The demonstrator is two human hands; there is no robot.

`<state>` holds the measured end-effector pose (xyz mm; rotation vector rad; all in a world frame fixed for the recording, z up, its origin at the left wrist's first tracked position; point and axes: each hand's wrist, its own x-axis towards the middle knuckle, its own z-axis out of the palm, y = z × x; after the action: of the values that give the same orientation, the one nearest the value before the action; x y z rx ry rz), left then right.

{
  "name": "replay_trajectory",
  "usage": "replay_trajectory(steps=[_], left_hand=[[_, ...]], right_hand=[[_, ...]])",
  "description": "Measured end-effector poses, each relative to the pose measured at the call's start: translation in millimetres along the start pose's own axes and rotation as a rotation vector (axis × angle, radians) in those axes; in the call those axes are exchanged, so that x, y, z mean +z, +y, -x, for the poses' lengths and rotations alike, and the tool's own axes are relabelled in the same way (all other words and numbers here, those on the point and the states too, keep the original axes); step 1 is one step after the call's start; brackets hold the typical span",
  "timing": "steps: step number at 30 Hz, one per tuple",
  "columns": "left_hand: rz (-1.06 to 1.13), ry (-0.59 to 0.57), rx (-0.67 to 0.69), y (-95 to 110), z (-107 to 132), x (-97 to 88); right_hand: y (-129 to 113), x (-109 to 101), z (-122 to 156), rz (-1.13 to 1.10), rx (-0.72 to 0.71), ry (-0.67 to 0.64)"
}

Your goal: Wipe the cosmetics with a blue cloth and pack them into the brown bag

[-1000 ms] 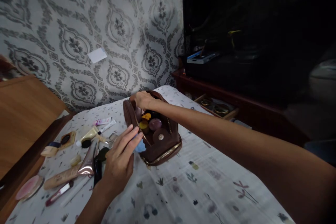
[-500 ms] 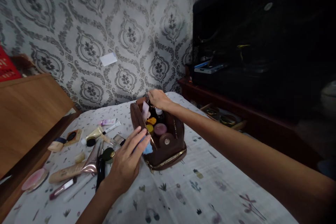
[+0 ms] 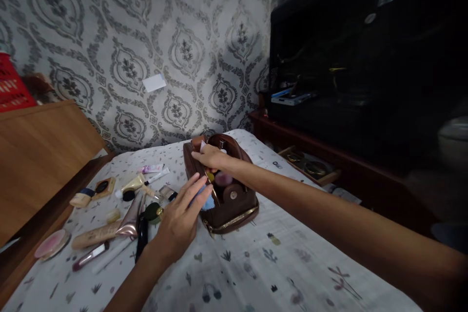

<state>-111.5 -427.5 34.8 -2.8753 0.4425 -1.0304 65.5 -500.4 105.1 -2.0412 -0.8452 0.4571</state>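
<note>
A brown makeup bag (image 3: 234, 214) with gold zips lies unzipped on a patterned white cloth. Over its opening is my right hand (image 3: 211, 156), one finger or thumb pointing at the left rim; its other fingers are hidden, so a grip cannot be made out. Inside show a mauve round container (image 3: 224, 179), a small yellow one and a bottle top, partly covered by that hand and forearm. My left hand (image 3: 179, 214) rests with outstretched fingers at the bag's left side, over a light blue piece (image 3: 208, 203).
Cosmetics lie spread on the left: a pink compact (image 3: 53, 244), a beige tube (image 3: 95, 235), a lip gloss (image 3: 89, 256), a dark green round case (image 3: 152, 211) and several more. A wooden board (image 3: 44, 156) borders the left. On the right stands a large black screen (image 3: 347, 83).
My right hand has come from the bag's far end nearer to me and left, over the opening. The far rim now shows. My left hand stays at the bag's side.
</note>
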Motion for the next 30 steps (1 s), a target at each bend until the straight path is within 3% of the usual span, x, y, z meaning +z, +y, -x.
replay_trajectory(steps=[5,9,16,21,24,27,30], left_hand=[[0.037,0.007,-0.007,0.4,1.6,1.1],[0.083,-0.001,-0.011,-0.9,2.8,2.1],[0.092,-0.005,-0.011,-2.0,3.5,1.9],[0.058,-0.035,-0.058,-3.7,7.0,-10.1],[0.026,-0.031,-0.111,-7.8,16.4,-24.2],[-0.008,0.025,-0.154,-17.0,33.6,-39.4],[-0.032,0.058,-0.207,-30.4,56.2,-53.1]], right_hand=[[-0.7,6.5,4.6,-0.416,0.019,-0.009],[3.5,8.8,4.6,-0.599,0.04,-0.027],[5.8,11.4,3.2,-0.717,0.066,0.022],[2.7,3.0,14.9,-0.715,0.015,0.104],[6.8,-13.1,37.5,-0.737,-0.133,0.201],[20.7,-23.6,73.8,-0.668,-0.49,0.393],[43.4,-11.4,113.1,-0.488,-0.693,0.492]])
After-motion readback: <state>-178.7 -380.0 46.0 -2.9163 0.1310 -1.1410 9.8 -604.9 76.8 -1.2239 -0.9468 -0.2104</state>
